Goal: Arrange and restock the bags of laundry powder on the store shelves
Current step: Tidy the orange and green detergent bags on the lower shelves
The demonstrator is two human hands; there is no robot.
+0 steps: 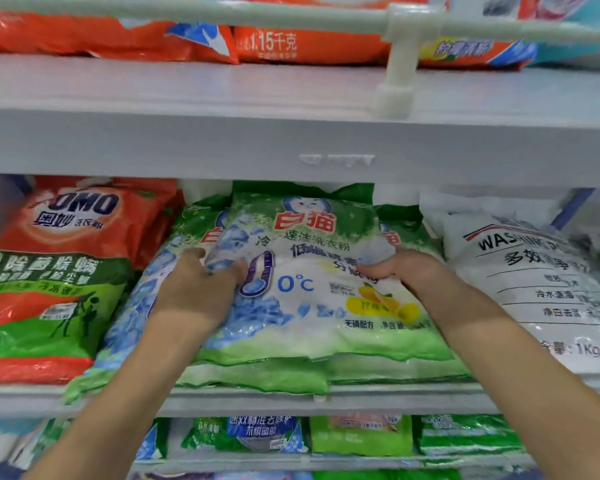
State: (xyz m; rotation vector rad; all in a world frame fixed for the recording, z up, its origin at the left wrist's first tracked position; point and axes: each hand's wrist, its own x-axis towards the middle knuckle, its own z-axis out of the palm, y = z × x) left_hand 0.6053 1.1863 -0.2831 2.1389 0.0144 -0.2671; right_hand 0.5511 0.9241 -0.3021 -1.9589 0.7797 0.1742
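1. On the middle shelf (291,400), dead center, sits a green-and-white bag (312,271) of laundry powder, lying on top of a stack of the same kind. It leans back, top edge toward the rear of the shelf and bottom edge toward the shelf lip, so its long axis runs front to back, printed face up and readable.
2. Left hand (201,289) is clamped on the left edge of that bag, fingers curled over the plastic, thumb on the front face.
3. Right hand (406,268) is doing the same on the right edge, pinching the film between thumb and fingers. So both hands are gripping the one bag.
4. Count of the green-and-white ones: the top bag, plus at least two more under it, one peeking out left (136,306) and one peeking out right (406,230). More layers show at the front, but it's hard to tell exactly how many.
5. Just left of the stack: one orange-and-green bag (59,271), same front-to-back lean.
6. Just right of the stack: one white bag (534,282) with black text, touching or nearly touching the right forearm.
7. Shelf above (222,140) the stack has orange bags (291,46) lying flat behind a pale rail (222,13); at least three, blurry.
8. Shelf below the stack: several green and blue bags (361,434), too cut off to count.
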